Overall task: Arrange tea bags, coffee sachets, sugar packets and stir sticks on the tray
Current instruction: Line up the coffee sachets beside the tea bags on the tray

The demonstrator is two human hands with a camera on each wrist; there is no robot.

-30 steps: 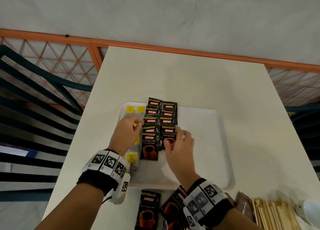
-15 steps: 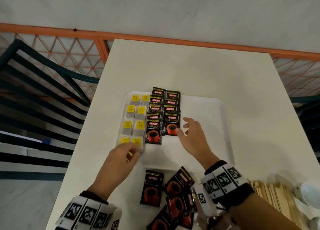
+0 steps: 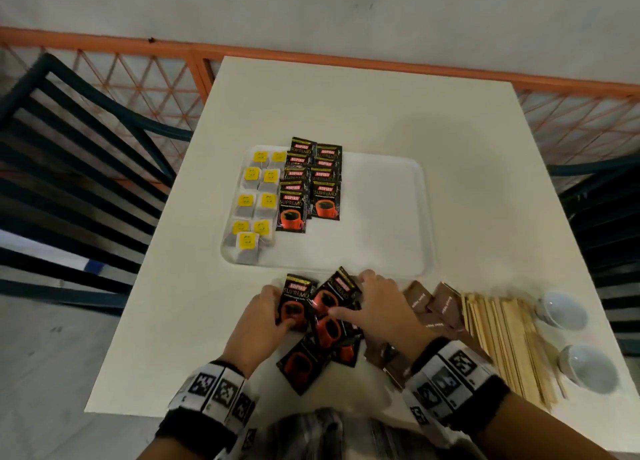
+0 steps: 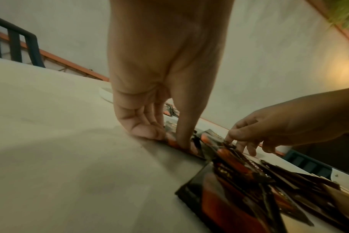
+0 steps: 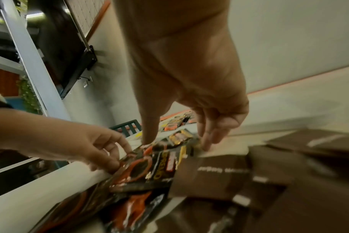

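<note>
Both hands on the loose sachets at the table's near edge.

Our left hand point(image 3: 259, 321) pinches one sachet point(image 3: 295, 302); our right hand point(image 3: 375, 309), fingers spread, seems only to press the pile point(image 3: 323, 335). The tray point(image 3: 388, 217) carries tea bags point(image 3: 254, 203) along its left edge.

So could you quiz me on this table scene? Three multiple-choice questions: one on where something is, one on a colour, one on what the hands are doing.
1. Where are the stir sticks?
A. on the tray
B. on the table, right of the brown packets
C. in a bowl

2. What colour are the tea bag tags?
A. yellow
B. green
C. blue

3. What is the left hand doing?
A. hanging idle
B. pinching a coffee sachet
C. lifting the tray

Answers: B, the sticks lie beside the brown packets, off the tray; A, the tags are plainly yellow; B, thumb and fingers grip the sachet.
</note>
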